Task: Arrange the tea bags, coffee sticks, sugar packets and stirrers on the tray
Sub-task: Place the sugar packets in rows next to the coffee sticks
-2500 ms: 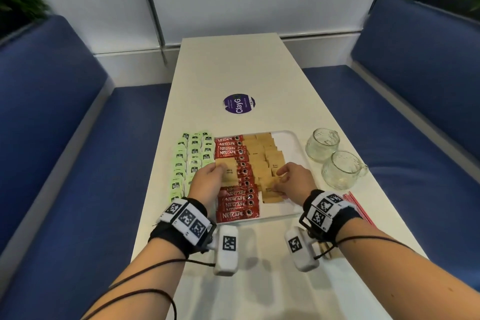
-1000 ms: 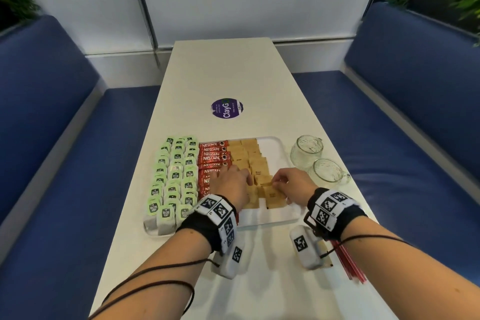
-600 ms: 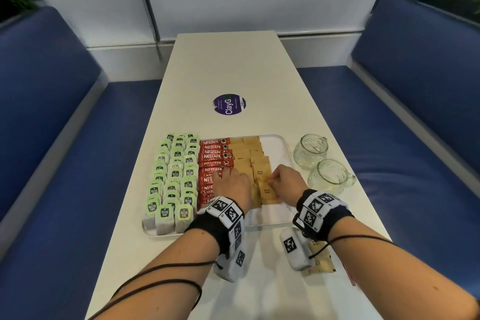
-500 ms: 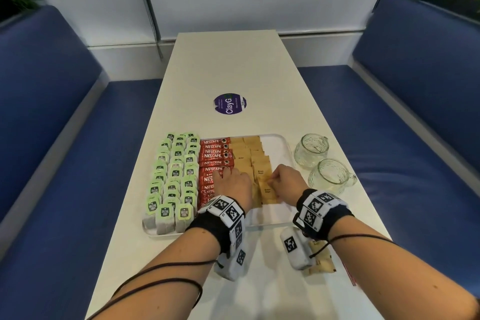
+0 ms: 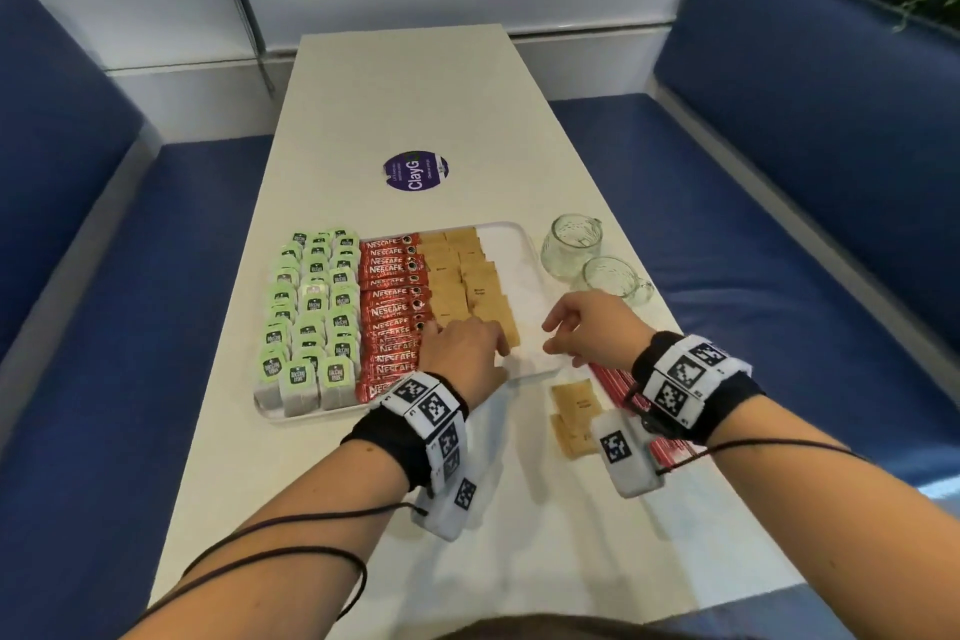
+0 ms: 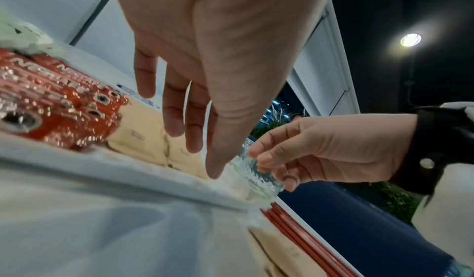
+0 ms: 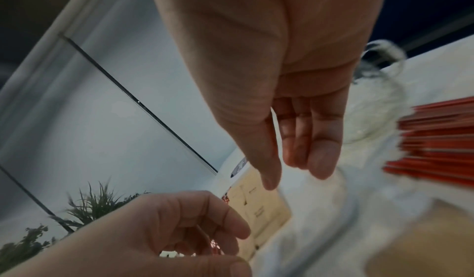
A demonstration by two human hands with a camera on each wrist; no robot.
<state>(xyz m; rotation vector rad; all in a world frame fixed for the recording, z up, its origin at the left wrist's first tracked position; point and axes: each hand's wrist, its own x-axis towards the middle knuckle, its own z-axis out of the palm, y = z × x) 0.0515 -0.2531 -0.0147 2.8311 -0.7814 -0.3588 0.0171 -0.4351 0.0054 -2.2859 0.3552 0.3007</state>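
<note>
A white tray (image 5: 511,270) holds rows of green tea bags (image 5: 311,312), red coffee sticks (image 5: 392,296) and brown sugar packets (image 5: 462,276); its right strip is bare. My left hand (image 5: 467,340) rests with straight fingers on the near sugar packets (image 6: 153,139). My right hand (image 5: 569,333) hovers over the tray's near right corner, fingers loosely curled and holding nothing; the right wrist view shows the right hand (image 7: 295,157) without anything in it. Two loose sugar packets (image 5: 574,413) lie on the table below the tray. Red stirrers (image 5: 610,382) lie under my right wrist.
Two glass cups (image 5: 571,247) (image 5: 618,278) stand just right of the tray. A purple round sticker (image 5: 415,171) sits on the white table (image 5: 405,83) beyond the tray. Blue benches (image 5: 805,146) flank the table on both sides.
My right hand has let go of the sugar packets and moved right, off the rows to the tray's bare corner. My left hand stays on the near packets.
</note>
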